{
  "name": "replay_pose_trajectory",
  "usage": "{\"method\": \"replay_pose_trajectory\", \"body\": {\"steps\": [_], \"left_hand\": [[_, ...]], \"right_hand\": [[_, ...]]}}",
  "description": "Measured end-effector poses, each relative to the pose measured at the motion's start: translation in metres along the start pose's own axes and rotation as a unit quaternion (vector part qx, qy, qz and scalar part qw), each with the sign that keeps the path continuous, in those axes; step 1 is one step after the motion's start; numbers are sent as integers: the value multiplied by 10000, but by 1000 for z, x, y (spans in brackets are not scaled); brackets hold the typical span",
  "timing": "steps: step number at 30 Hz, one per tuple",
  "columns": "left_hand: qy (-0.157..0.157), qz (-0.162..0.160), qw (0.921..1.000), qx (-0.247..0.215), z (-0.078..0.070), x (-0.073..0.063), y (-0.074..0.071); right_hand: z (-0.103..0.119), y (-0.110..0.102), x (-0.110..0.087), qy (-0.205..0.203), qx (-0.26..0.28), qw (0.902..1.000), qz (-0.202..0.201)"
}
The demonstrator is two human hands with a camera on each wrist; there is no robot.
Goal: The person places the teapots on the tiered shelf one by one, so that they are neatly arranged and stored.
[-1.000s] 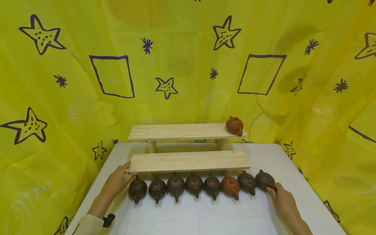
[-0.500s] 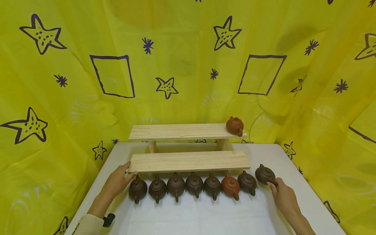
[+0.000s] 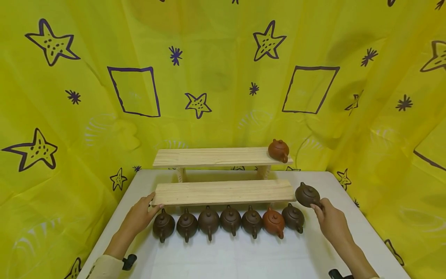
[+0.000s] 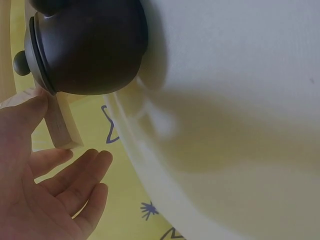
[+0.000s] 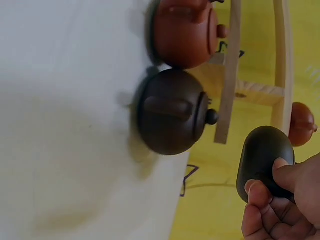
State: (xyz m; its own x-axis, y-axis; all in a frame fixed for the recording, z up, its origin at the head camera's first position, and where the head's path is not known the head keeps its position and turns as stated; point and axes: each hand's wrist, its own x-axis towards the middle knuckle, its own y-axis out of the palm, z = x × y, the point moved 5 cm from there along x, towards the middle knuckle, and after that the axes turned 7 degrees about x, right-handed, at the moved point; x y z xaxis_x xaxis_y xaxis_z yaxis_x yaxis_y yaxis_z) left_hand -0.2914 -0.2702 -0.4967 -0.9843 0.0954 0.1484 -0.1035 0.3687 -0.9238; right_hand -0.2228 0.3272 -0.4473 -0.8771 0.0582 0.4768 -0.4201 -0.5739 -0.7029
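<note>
My right hand [image 3: 332, 223] pinches a dark brown teapot [image 3: 308, 195] by its handle, off the table beside the right end of the lower shelf board. Seen from the right wrist, this teapot [image 5: 262, 157] shows its rounded underside, with thumb and fingers at its handle. My left hand [image 3: 137, 215] holds the left end of the lower wooden shelf [image 3: 223, 192] between thumb and index finger; the other fingers spread loosely in the left wrist view. In front of the shelf stands a row of several dark teapots [image 3: 208, 219] and one reddish teapot [image 3: 273, 223], handles toward me.
A reddish-brown teapot [image 3: 278, 150] stands at the right end of the upper wooden shelf [image 3: 212, 156]. Both tiers stand on a white table [image 3: 230, 259]. Yellow curtain [image 3: 223, 77] with starfish drawings surrounds the table's back and sides.
My right hand has lifted the dark brown teapot from the row's right end and moved it up and slightly left, toward the lower shelf's right end. The left hand stays put.
</note>
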Motion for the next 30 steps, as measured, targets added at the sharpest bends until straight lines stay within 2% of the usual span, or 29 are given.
{"method": "replay_pose_trajectory", "body": {"steps": [6,14,19,30], "left_hand": [[-1,-2,10000,-13,0,-1,1],[18,-30,10000,-8,0,-1,0],[10,-20,10000,-19,0,-1,0],[-3,14,10000,-23,1,0,1]], "right_hand": [[21,-1,6,-239,130,9996,-27],[49,-1,18,-271,238,9992,156],[63,2,31,-152,299,9989,330],[90,16,68,-220,405,9974,547]]}}
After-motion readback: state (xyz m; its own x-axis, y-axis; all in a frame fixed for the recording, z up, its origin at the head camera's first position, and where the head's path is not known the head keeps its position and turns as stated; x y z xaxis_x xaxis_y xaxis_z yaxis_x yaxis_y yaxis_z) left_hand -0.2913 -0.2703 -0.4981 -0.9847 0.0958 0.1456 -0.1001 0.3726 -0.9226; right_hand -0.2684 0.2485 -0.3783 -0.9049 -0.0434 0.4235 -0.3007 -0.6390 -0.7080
